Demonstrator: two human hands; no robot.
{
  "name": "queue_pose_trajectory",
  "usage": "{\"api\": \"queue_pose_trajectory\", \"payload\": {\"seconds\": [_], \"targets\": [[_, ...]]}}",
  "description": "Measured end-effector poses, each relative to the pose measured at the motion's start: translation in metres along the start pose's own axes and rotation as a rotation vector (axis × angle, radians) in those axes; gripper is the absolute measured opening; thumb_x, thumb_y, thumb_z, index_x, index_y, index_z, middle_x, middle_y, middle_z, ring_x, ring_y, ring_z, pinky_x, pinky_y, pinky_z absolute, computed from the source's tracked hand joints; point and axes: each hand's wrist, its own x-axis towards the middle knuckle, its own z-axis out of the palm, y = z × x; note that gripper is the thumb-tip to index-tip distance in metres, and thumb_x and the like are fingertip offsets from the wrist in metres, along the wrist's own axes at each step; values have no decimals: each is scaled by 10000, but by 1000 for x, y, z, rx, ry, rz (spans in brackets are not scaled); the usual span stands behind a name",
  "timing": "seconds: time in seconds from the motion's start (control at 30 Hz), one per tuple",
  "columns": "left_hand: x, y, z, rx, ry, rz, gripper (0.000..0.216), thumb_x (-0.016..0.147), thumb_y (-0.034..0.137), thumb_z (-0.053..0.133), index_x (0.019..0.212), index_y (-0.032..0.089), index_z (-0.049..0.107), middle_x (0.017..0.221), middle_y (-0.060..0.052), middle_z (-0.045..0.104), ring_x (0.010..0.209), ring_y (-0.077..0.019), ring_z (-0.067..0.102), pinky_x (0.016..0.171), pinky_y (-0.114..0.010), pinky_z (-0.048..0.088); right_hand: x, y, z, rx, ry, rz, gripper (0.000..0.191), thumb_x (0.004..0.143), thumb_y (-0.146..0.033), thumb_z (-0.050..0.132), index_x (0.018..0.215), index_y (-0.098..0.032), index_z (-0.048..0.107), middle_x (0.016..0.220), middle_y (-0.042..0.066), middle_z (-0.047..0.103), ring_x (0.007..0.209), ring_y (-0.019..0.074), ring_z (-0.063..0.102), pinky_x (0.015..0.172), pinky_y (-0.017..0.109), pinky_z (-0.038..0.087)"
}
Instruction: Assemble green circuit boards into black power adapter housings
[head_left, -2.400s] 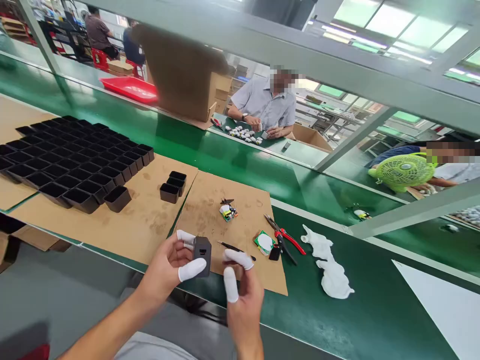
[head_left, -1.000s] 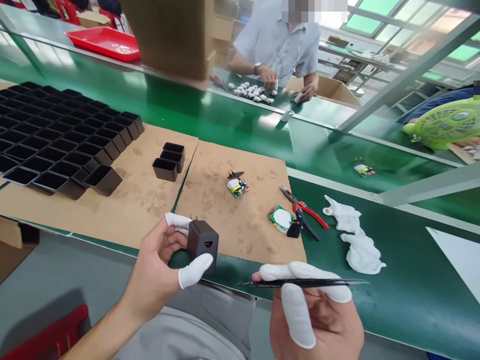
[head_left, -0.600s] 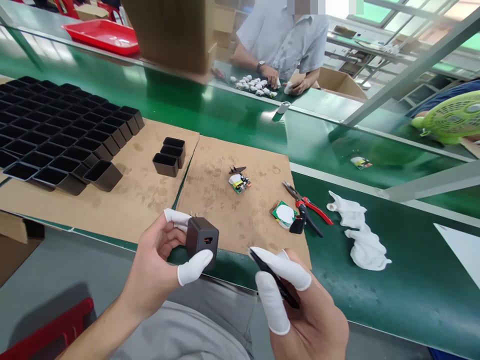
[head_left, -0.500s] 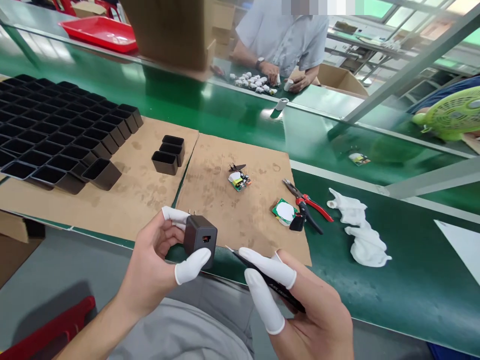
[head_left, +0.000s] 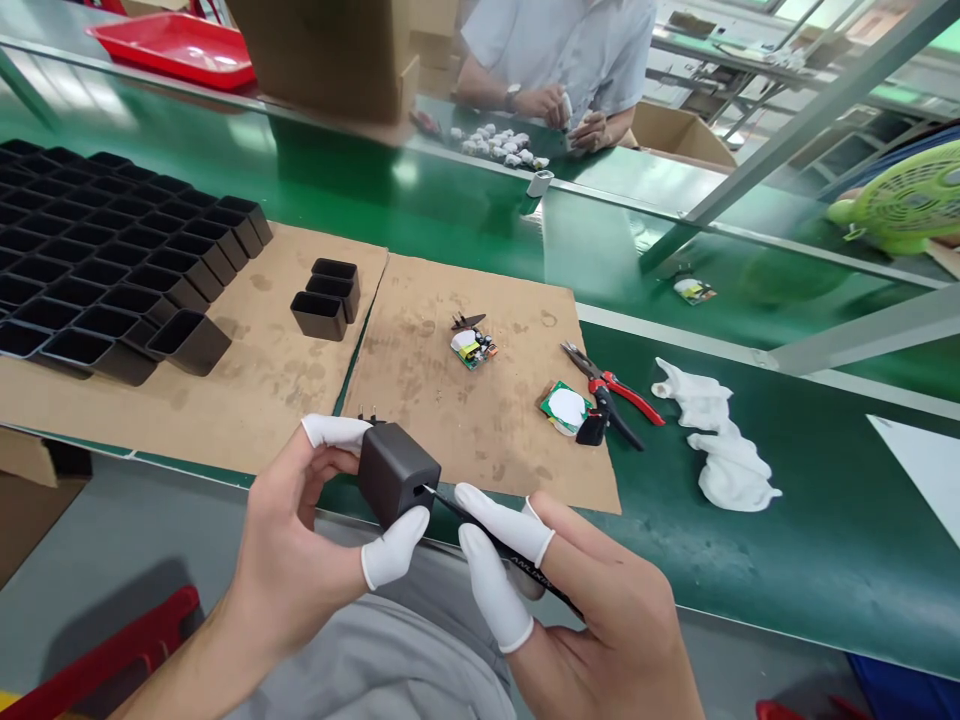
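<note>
My left hand (head_left: 315,540) grips a dark grey charger cube (head_left: 394,472) between a capped thumb and forefinger, prongs pointing away from me. My right hand (head_left: 592,610) pinches black tweezers (head_left: 502,545) with white finger cots, and the tweezer tip touches the port on the cube's near face. Both hands hover above my lap, just in front of the bench edge.
On the brown cardboard mat (head_left: 480,400) lie a small circuit board (head_left: 471,348), a white-and-green part (head_left: 566,408) and red-handled cutters (head_left: 611,395). White gloves (head_left: 712,445) rest on the green belt. Black plastic shells (head_left: 120,270) fill the left. A person (head_left: 555,50) works opposite.
My right hand picked up the tweezers, turned them around and brought the tip to the cube's port. The left hand kept hold of the cube and tilted it slightly.
</note>
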Motion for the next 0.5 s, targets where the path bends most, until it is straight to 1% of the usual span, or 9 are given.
{"api": "queue_pose_trajectory", "payload": {"seconds": [0.07,0.13,0.27,0.33,0.4,0.43,0.5], "targets": [[-2,0,1,52,10,46,426,758,251,944,1133,257,741,955,32,787,858,-176,740,805,-285,659,1,-2,0,-30,2,-8,291,1100,-142,686,1342,-204,836,759,-51,528,612,121,517,539,249,413],[-4,-1,1,99,23,85,423,775,266,936,1148,261,736,969,25,786,859,-187,745,799,-310,666,1,-3,-1,-61,-3,-8,265,1105,-148,673,1304,-202,840,753,-53,504,606,124,492,539,255,404],[-7,-8,2,191,56,170,477,795,298,941,1212,256,713,1019,-4,775,878,-219,754,801,-375,677,1,-6,0,-121,11,-7,193,1105,-161,649,1108,-209,836,735,-58,452,578,126,423,510,271,357],[-8,-10,3,240,63,212,489,808,313,940,1230,254,699,1021,-11,768,877,-229,758,790,-394,674,1,-7,2,-156,17,-4,212,1105,-169,635,978,-223,796,735,-54,458,565,122,418,507,273,345],[-8,-12,5,287,67,252,478,829,318,929,1237,256,687,1010,-11,766,869,-233,762,774,-399,665,0,-7,5,-190,19,15,273,1104,-188,624,854,-239,720,740,-45,492,553,116,430,508,272,343],[-8,-12,5,309,68,274,472,838,320,922,1238,257,680,1004,-10,764,863,-233,762,765,-397,659,0,-8,7,-206,23,36,297,1106,-203,615,822,-246,690,739,-43,507,546,116,431,505,274,340],[-8,-13,7,350,79,318,455,856,320,905,1237,258,663,986,-6,751,846,-230,756,747,-390,649,0,-11,12,-219,28,93,300,1113,-238,590,828,-256,682,731,-44,528,538,124,440,499,283,332]]}}
